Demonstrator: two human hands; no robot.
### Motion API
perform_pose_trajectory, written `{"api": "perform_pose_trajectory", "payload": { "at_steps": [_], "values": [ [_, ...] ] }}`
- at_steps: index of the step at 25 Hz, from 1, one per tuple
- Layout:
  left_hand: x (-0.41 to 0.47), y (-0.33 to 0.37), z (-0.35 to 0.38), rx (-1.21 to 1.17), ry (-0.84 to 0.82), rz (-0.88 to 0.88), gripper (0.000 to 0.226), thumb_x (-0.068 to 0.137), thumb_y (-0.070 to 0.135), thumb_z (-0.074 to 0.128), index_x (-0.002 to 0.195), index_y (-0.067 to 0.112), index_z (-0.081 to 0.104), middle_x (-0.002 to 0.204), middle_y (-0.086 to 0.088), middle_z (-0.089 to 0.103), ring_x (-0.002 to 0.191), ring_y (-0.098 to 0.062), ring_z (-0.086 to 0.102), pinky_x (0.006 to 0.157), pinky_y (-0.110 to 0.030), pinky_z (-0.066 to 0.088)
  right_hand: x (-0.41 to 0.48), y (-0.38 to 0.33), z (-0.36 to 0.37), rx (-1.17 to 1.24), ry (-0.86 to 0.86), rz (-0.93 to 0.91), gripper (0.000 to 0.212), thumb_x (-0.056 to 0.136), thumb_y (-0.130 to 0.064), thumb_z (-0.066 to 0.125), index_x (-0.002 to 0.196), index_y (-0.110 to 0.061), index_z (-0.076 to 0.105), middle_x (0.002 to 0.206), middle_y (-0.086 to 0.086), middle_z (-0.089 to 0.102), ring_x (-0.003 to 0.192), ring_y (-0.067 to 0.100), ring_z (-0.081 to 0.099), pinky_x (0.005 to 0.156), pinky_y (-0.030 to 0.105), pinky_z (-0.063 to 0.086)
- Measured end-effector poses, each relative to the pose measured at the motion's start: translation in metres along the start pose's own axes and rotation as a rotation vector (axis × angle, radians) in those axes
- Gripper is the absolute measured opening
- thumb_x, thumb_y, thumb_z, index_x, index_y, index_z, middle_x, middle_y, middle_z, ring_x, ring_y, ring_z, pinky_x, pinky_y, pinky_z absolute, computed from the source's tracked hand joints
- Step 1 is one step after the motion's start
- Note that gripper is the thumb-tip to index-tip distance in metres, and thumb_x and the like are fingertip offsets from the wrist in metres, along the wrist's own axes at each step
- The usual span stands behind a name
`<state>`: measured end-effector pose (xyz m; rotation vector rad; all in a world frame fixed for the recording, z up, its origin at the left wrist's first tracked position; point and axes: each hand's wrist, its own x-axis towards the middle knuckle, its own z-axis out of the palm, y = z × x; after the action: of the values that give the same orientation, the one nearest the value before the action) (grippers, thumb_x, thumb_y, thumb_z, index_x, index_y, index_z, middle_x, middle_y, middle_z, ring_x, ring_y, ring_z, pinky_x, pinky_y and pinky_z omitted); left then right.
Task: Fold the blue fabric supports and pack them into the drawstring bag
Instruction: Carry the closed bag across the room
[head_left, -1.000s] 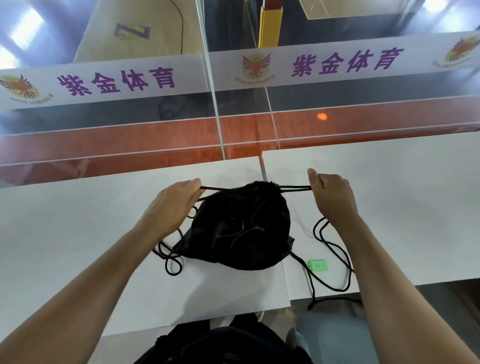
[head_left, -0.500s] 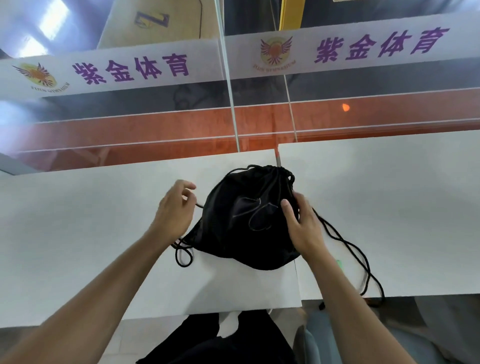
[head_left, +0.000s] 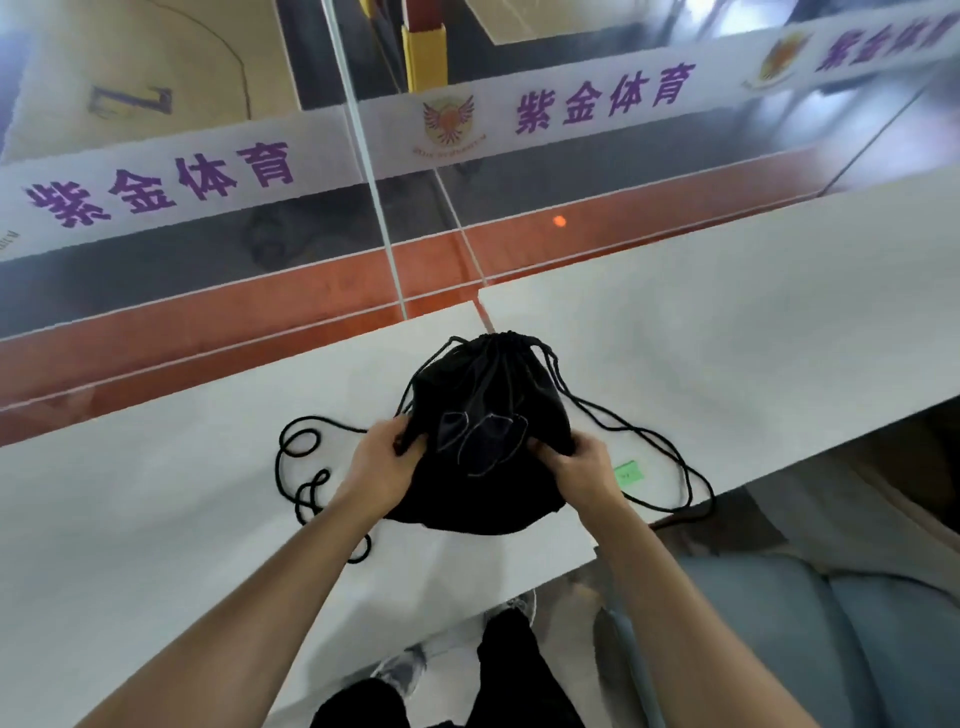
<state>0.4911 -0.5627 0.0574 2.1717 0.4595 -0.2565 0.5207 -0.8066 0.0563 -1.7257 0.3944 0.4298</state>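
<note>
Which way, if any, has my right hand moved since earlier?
Yes: right hand moved nearer, toward the small green sticker, onto the black fabric drawstring bag.

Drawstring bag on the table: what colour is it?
The bag is black; the head view shows it.

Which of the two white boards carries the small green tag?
The right-hand white board: the green tag lies near its front edge, beside the right hand. The left board has none.

I've let go of the cords (head_left: 337, 423) I was pulling taut to either side a second ago; they now lie in slack loops left and right of centre. My left hand (head_left: 382, 462) and right hand (head_left: 582, 467) have moved down to grip the bag (head_left: 488, 395) by its sides.
</note>
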Motion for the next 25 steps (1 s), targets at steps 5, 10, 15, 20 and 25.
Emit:
{"api": "perform_pose_trajectory", "payload": {
  "at_steps": [5, 10, 15, 20, 25],
  "values": [
    [-0.032, 0.004, -0.022, -0.196, -0.053, 0.224, 0.021, 0.1, 0.026, 0.057, 0.08, 0.02, 0.055, 0.07, 0.003, 0.058, 0.062, -0.009, 0.053, 0.058, -0.028, 0.041, -0.095, 0.004, -0.023, -0.081, 0.296, -0.149, 0.025, 0.091, -0.018, 0.073, 0.069, -0.012, 0.062, 0.05, -0.017, 0.051, 0.049, 0.001, 0.046, 0.046, 0.021, 0.041],
    [-0.079, 0.042, -0.035, -0.245, -0.246, 0.42, 0.018, 0.099, 0.026, 0.06, 0.087, 0.013, 0.061, 0.078, -0.005, 0.067, 0.074, -0.024, 0.063, 0.066, -0.033, 0.049, -0.22, 0.016, -0.053, 0.062, 0.536, -0.216, 0.022, 0.094, -0.017, 0.071, 0.081, -0.005, 0.057, 0.063, -0.007, 0.053, 0.055, 0.004, 0.047, 0.051, 0.016, 0.038],
    [-0.168, 0.109, -0.004, -0.34, -0.539, 0.543, 0.016, 0.096, 0.025, 0.059, 0.088, 0.018, 0.071, 0.082, -0.001, 0.072, 0.081, -0.02, 0.066, 0.078, -0.041, 0.05, -0.353, 0.042, -0.105, 0.092, 0.845, -0.272, 0.014, 0.091, -0.016, 0.074, 0.089, -0.006, 0.064, 0.071, 0.002, 0.064, 0.063, 0.005, 0.057, 0.058, 0.017, 0.046],
    [-0.299, 0.156, 0.062, -0.366, -0.681, 0.722, 0.008, 0.095, 0.023, 0.067, 0.098, 0.029, 0.066, 0.087, -0.004, 0.076, 0.078, -0.019, 0.071, 0.075, -0.035, 0.056, -0.483, 0.11, -0.165, 0.178, 1.132, -0.307, 0.011, 0.094, -0.015, 0.068, 0.09, -0.013, 0.059, 0.081, 0.0, 0.063, 0.076, 0.01, 0.057, 0.07, 0.026, 0.046],
    [-0.461, 0.197, 0.158, -0.404, -0.844, 0.89, 0.027, 0.096, 0.001, 0.06, 0.089, 0.026, 0.051, 0.092, -0.022, 0.065, 0.075, -0.018, 0.06, 0.071, -0.035, 0.047, -0.629, 0.19, -0.245, 0.462, 1.208, -0.262, 0.023, 0.081, -0.024, 0.049, 0.102, -0.022, 0.057, 0.098, -0.003, 0.063, 0.095, 0.015, 0.058, 0.079, 0.036, 0.043]
  ]
}}
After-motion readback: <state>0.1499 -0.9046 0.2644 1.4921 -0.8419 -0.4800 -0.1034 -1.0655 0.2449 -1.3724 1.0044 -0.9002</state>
